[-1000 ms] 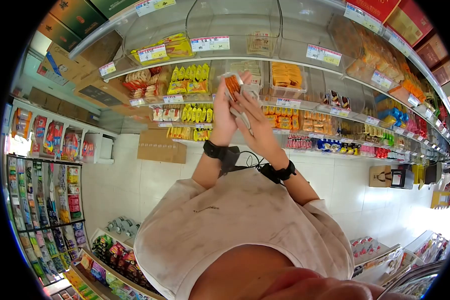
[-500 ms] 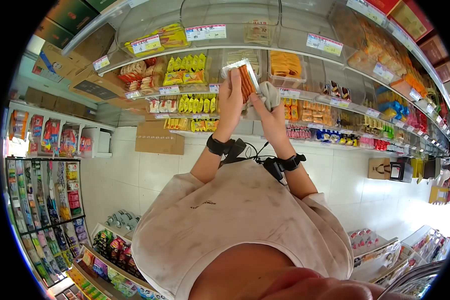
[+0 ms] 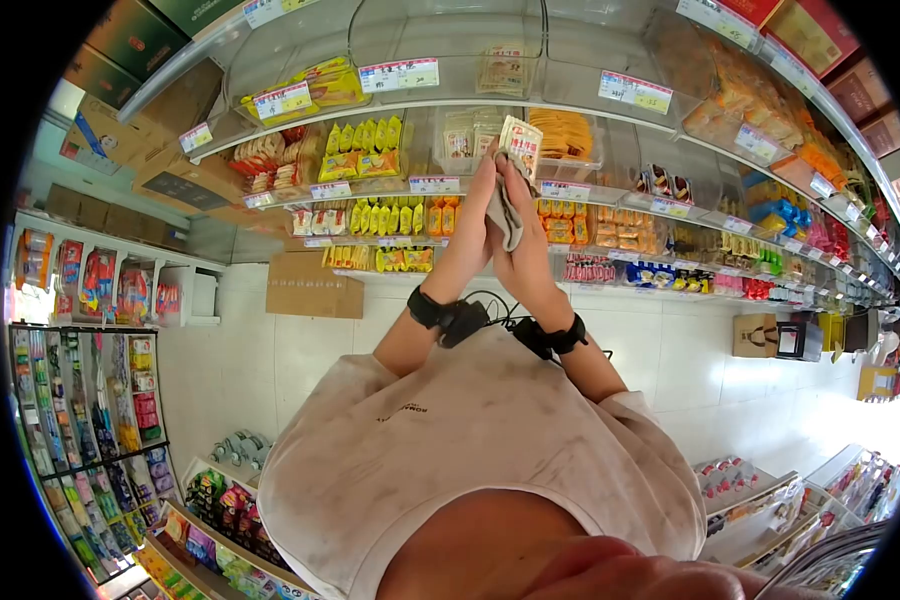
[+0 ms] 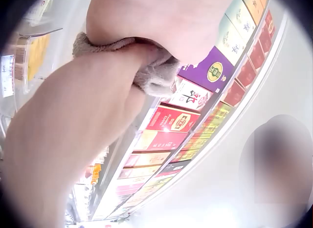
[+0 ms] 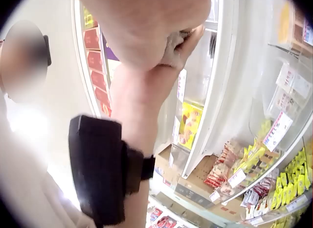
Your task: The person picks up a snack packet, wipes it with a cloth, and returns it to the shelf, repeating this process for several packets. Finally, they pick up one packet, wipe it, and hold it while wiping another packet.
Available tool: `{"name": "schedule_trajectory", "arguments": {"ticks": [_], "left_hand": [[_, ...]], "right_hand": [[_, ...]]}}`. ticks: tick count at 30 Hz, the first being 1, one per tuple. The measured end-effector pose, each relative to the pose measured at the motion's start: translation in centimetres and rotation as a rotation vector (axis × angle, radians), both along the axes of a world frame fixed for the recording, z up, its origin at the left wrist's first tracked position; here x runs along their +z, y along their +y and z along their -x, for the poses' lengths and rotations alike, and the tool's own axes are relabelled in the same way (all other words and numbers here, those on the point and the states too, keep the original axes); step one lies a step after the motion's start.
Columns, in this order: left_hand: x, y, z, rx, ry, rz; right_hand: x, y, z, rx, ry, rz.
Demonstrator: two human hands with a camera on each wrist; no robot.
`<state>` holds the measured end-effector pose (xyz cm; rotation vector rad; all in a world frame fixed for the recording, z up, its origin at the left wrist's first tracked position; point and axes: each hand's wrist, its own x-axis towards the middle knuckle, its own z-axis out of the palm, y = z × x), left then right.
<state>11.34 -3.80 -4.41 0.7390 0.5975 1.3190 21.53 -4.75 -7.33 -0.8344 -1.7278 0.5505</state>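
Both hands are raised together in front of the shelves. My left hand (image 3: 473, 220) holds a flat white snack packet (image 3: 522, 147) with red print, which stands up past the fingertips. From the other side, my right hand (image 3: 523, 240) grips a grey cloth (image 3: 507, 222) against it, with the fingers overlapping the packet's lower part. Cloth bunches out between the two hands in the left wrist view, below the left hand (image 4: 156, 22). A small piece of the cloth (image 5: 172, 50) shows under the right hand (image 5: 146, 27) in the right wrist view; the packet is hidden there.
Just beyond the hands, a clear shelf bin (image 3: 458, 132) holds similar white packets. Orange packs (image 3: 562, 133) fill the bin to its right, yellow packs (image 3: 362, 150) one to the left. Price tags (image 3: 435, 185) line the shelf edges. A cardboard box (image 3: 313, 285) stands below left.
The packet has turned from its reddish-brown side to its white printed side. The hands have come together, bringing the cloth between them, and the packet has shifted slightly right.
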Motion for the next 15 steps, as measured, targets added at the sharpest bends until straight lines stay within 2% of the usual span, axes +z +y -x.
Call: {"name": "schedule_trajectory", "arguments": {"ticks": [6,9,12,15], "left_hand": [[0.0,-0.3,-0.5,-0.069,0.030,-0.047],[-1.3,0.2,-0.2,-0.079,0.155,-0.090],[-1.4,-0.9,-0.8,0.015,0.387,-0.114],[-2.0,-1.4,-1.0,0.018,0.479,-0.314]], "right_hand": [[2.0,2.2,-1.7,-0.062,-0.069,-0.057],[2.3,2.8,-2.1,-0.101,-0.053,-0.077],[1.6,4.1,-2.9,-0.121,0.001,-0.092],[2.3,3.7,-4.0,-0.047,0.226,0.212]]}}
